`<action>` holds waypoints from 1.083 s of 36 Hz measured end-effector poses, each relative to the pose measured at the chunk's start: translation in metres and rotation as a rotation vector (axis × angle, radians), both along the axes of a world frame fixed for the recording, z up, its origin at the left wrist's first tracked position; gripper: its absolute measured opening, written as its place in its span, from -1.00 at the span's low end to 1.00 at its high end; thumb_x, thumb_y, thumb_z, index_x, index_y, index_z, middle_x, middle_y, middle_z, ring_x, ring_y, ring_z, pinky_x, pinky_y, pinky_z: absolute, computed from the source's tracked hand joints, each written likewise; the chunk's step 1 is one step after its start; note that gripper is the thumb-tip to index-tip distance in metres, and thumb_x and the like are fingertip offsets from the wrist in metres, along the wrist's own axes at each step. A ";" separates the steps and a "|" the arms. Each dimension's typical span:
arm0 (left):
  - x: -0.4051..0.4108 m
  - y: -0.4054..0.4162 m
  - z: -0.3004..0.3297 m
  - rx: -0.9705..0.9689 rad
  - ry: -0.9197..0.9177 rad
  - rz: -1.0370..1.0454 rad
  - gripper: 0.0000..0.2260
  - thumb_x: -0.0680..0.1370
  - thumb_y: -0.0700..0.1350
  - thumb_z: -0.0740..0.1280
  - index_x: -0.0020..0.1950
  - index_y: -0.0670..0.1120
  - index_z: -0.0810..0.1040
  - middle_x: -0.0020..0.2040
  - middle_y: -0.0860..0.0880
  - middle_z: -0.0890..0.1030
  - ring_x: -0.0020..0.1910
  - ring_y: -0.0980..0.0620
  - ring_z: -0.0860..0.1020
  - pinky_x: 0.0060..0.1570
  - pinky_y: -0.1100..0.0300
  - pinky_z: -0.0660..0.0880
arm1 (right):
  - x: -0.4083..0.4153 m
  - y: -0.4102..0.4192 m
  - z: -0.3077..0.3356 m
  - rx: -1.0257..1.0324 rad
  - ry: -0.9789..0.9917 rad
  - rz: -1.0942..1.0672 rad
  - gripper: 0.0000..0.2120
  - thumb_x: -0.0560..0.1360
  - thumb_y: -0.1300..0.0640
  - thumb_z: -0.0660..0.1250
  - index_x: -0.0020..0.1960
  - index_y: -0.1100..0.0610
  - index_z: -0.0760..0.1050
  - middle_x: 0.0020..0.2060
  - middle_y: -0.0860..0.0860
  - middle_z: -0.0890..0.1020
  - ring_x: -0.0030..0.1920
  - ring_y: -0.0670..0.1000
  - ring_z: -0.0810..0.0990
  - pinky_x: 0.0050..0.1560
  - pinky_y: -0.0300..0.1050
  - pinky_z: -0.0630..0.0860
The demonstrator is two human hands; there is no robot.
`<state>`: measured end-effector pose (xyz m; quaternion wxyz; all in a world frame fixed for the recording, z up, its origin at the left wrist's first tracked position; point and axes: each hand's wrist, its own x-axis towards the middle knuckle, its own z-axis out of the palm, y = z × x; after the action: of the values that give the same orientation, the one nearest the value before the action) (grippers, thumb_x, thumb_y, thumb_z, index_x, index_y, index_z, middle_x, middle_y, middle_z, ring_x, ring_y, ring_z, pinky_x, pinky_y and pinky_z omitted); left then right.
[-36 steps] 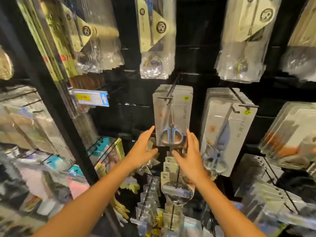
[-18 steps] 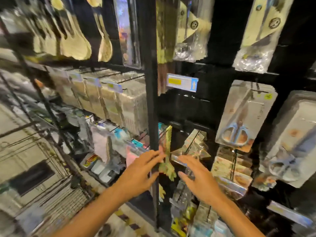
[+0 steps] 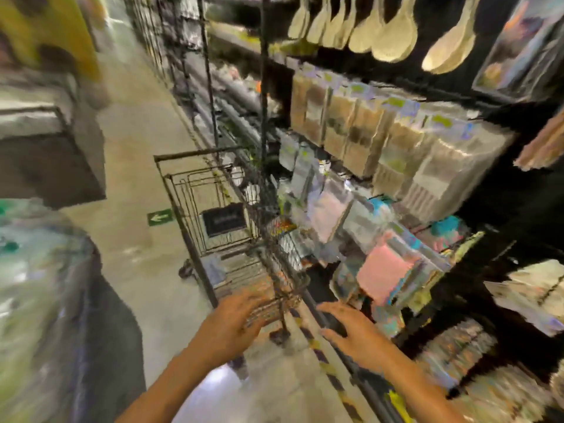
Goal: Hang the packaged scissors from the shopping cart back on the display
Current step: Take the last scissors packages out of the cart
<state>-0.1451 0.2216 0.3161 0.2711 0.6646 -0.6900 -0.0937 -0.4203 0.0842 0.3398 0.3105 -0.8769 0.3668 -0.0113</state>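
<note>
Reaching toward the wire shopping cart (image 3: 213, 215), both hands, left hand (image 3: 232, 325) and right hand (image 3: 357, 334), are held with fingers spread, empty; another package is yet to be fetched.

Frame heavily motion-blurred. Wire cart (image 3: 213, 215) at centre, beside the display (image 3: 396, 166) filling the right. Left hand (image 3: 232, 325) and right hand (image 3: 354, 331) at bottom centre, fingers spread, apparently empty. Spoons (image 3: 393, 35) hang upper right.

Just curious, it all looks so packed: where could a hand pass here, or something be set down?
Bare floor lies left of the cart, up the aisle. Inside the cart looks mostly free, though blurred. The shelves on the right are crowded with hanging packets.
</note>
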 end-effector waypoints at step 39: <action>0.154 -0.101 -0.087 0.554 0.212 0.498 -0.49 0.60 0.25 0.11 0.49 0.08 0.40 0.43 0.16 0.44 0.41 0.13 0.39 0.30 0.39 0.25 | 0.227 -0.212 -0.110 0.197 0.213 0.326 -0.50 0.64 -0.11 0.24 0.55 -0.09 0.28 0.52 -0.11 0.35 0.52 -0.06 0.31 0.52 -0.12 0.26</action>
<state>0.0090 0.1209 0.2294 0.1655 0.8464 -0.4244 -0.2759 -0.1935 -0.1273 0.2301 0.3520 -0.8862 0.2500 0.1678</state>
